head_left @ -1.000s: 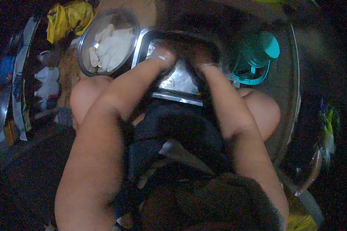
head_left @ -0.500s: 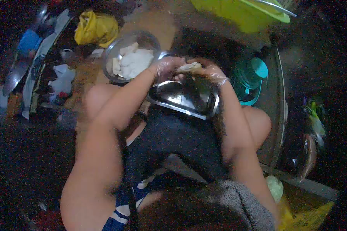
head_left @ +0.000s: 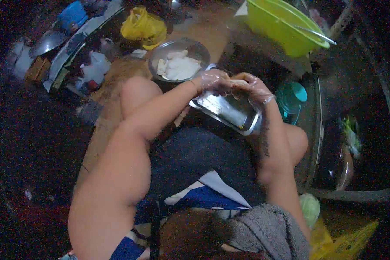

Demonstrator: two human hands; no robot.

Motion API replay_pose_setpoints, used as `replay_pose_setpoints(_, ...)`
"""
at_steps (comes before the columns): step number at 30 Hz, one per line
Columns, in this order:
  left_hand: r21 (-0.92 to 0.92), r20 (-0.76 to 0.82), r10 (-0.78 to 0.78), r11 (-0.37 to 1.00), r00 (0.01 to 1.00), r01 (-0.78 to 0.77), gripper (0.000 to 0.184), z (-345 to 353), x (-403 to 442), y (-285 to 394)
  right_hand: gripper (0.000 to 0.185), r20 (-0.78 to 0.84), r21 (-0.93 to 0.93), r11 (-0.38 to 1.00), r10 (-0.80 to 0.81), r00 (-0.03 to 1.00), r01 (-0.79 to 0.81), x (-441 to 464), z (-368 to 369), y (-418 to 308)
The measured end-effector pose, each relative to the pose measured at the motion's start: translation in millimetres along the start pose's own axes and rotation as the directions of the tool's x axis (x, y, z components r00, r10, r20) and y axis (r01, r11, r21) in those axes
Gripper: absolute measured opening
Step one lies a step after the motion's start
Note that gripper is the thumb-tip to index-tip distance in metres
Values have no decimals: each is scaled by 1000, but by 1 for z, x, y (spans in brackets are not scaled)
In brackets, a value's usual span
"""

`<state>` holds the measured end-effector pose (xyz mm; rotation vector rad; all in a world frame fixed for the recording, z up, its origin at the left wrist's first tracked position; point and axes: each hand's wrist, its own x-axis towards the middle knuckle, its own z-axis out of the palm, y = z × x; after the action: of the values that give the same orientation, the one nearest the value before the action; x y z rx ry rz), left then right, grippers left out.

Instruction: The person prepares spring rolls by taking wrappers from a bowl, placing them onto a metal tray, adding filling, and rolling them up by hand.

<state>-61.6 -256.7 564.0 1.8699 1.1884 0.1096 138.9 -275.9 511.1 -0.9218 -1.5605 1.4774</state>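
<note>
My left hand (head_left: 215, 82) and my right hand (head_left: 254, 88), both in clear plastic gloves, meet above a shiny metal tray (head_left: 223, 108). Between their closed fingers is a pale, elongated piece of food (head_left: 237, 82); its exact kind is unclear and the fingers partly cover it. The tray sits in front of my lap, its far side hidden under the hands. Just beyond my left wrist stands a round metal bowl (head_left: 201, 50) holding a heap of white powder (head_left: 184, 68) with several pale pieces beside it.
A lime-green basin (head_left: 281, 30) with a metal utensil across it stands at the far right. Near my right knee is a teal container (head_left: 292, 97). A yellow plastic bag (head_left: 143, 28) lies beyond the bowl. At lower right are a pale green cabbage (head_left: 310, 210) and yellow plastic (head_left: 355, 242).
The view has shifted, so the surroundings appear farther right. Both hands remain together over the tray, and the pale piece is now more covered by the fingers.
</note>
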Motion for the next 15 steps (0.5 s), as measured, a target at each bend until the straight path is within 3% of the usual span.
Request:
replay_pose_setpoints(2,-16,48,101,995,994,-100,39,6,18,-21,27,4,40,997,68,998,-68,-3,1,-14)
replay_pose_setpoints(3,-59,-124,149,986,981,-157,41,17,15,-24,23,24,-6,1000,26,999,-26,7,-7,2)
replay_pose_setpoints(4,22,-193,291,956,937,-293,40,26,26,-41,24,-8,-43,996,80,997,-80,11,-7,1)
replay_pose_setpoints(5,255,-209,496,860,843,-443,40,36,55,-74,25,-42,-79,987,136,990,-139,12,-4,1)
replay_pose_setpoints(7,412,-202,578,782,791,-467,40,37,66,-86,27,-93,-86,976,194,976,-202,16,1,2)
replay_pose_setpoints(9,276,-237,360,915,902,-293,41,26,29,-45,31,-122,-31,979,198,973,-203,20,9,8)
replay_pose_setpoints(11,213,-266,287,949,920,-234,42,17,38,-44,39,-199,61,972,235,951,-228,22,10,5)
replay_pose_setpoints(13,204,-342,253,960,905,-191,43,2,49,-43,39,-270,-270,962,-41,962,-35,42,-19,17)
replay_pose_setpoints(15,171,-309,216,971,926,-169,42,-38,42,-52,39,-267,-397,917,-149,952,32,60,-16,9)
